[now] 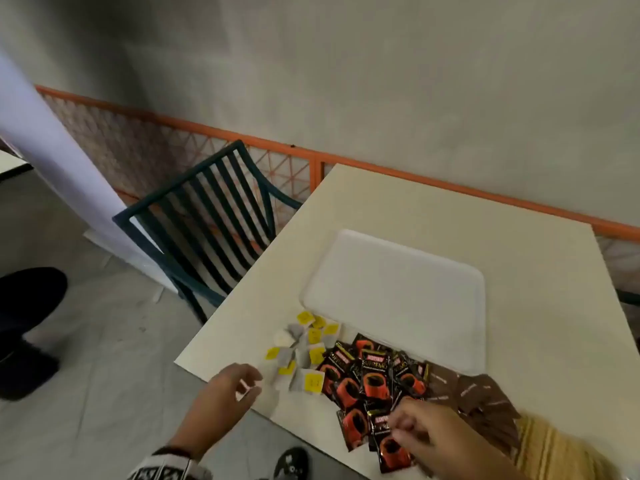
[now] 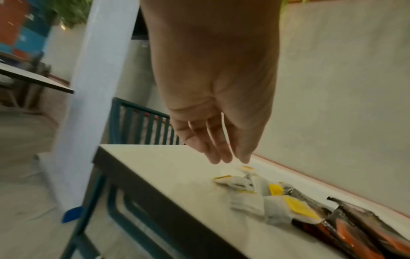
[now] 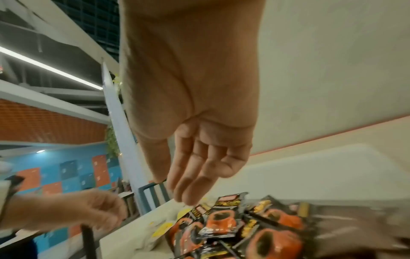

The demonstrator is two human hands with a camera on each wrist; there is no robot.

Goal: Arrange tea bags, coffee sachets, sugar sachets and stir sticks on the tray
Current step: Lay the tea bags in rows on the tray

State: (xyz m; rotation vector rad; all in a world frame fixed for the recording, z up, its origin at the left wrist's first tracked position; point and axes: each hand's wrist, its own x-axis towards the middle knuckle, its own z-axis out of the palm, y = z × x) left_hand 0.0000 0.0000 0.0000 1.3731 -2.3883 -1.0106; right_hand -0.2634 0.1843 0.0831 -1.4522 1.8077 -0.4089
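Note:
A white tray (image 1: pixel 398 299) (image 3: pixel 332 166) lies bare on the cream table (image 1: pixel 536 271). In front of it are several tea bags (image 1: pixel 304 351) (image 2: pixel 248 201) with yellow tags, a heap of black-and-red coffee sachets (image 1: pixel 367 379) (image 3: pixel 224 222), brown sugar sachets (image 1: pixel 478 396) and pale yellow stir sticks (image 1: pixel 554 448) at the near right edge. My left hand (image 1: pixel 251 386) (image 2: pixel 224 159) hovers just left of the tea bags, fingers relaxed, holding nothing. My right hand (image 1: pixel 401 427) (image 3: pixel 184 194) hangs over the nearest coffee sachets with loose fingers, gripping nothing.
A dark teal slatted chair (image 1: pixel 207 209) stands at the table's left side. Behind it are a white pillar (image 1: pixel 52 161) and an orange-framed railing (image 1: pixel 450 185) against the grey wall. A person's dark shoe (image 1: pixel 27 306) is on the floor at far left.

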